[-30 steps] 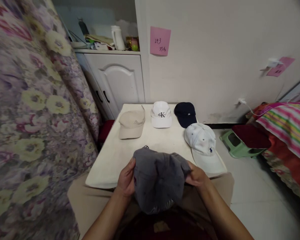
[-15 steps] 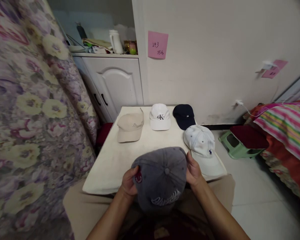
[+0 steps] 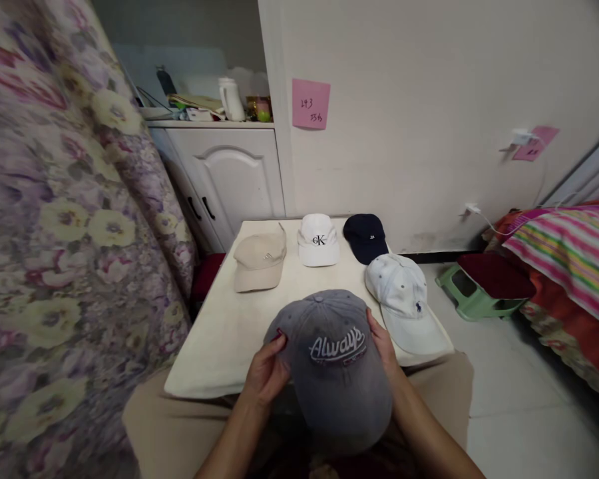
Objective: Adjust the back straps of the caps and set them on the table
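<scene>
Evidently holding a gray "Always" baseball cap [image 3: 329,392] over the near edge of the cream table [image 3: 212,356]: pinching one side with a closed left hand [image 3: 268,374], thumb on top, and clasping the other with a right hand [image 3: 385,342] curled against it (fingertips partly hidden). Best to squeeze lightly, sparing crown and brim. For room, use bare tabletop nearer than the beige baseball cap [image 3: 258,263]; rightward, mind the pale-blue baseball cap [image 3: 399,293] by the edge.
</scene>
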Demonstrator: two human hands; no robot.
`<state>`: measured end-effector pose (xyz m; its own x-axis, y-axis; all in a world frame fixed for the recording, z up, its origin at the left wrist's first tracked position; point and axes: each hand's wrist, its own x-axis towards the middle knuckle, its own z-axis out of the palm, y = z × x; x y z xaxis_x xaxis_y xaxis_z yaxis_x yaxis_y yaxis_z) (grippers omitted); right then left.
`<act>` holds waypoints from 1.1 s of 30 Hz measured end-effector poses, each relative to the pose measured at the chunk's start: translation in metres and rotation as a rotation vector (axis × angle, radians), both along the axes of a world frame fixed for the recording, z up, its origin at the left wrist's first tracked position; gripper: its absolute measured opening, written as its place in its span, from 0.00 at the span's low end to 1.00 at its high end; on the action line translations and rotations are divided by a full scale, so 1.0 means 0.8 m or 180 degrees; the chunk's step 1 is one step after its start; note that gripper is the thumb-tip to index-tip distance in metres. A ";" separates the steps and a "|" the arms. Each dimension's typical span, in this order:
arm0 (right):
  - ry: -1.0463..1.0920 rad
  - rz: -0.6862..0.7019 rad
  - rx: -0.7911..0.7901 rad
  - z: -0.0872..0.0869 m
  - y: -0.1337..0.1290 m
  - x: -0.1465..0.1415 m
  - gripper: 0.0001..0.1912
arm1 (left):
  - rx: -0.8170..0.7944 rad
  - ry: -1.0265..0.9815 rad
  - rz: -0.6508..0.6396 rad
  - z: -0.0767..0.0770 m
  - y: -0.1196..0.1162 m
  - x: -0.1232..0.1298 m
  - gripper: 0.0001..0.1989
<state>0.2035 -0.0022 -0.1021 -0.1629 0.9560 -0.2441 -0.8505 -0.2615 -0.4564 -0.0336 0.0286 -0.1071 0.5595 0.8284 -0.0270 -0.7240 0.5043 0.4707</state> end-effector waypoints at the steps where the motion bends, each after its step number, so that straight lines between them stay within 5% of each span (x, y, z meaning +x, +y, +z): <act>1: 0.0029 0.0013 -0.0038 0.000 -0.001 0.000 0.20 | -0.0089 0.0100 0.0113 -0.001 0.000 0.001 0.15; 10: 0.0316 0.0294 0.0006 -0.005 -0.018 -0.014 0.21 | -0.0389 0.0186 0.0175 0.010 0.002 0.011 0.07; 19: 0.0350 -0.0069 0.0019 -0.002 -0.004 -0.016 0.21 | -0.0362 0.0067 -0.0391 -0.016 -0.096 0.013 0.11; 26: 0.0415 -0.0278 0.0010 -0.012 0.001 -0.011 0.22 | -0.0239 0.0581 0.0094 0.019 -0.098 -0.012 0.18; 33: 0.0376 -0.0027 -0.0326 -0.054 0.008 -0.005 0.11 | -0.0048 0.1034 0.0254 0.048 -0.065 -0.056 0.25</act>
<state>0.1996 0.0043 -0.1450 -0.1883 0.9285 -0.3200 -0.8991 -0.2941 -0.3243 -0.0781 -0.0235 -0.0690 0.4531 0.8673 -0.2059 -0.5748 0.4608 0.6762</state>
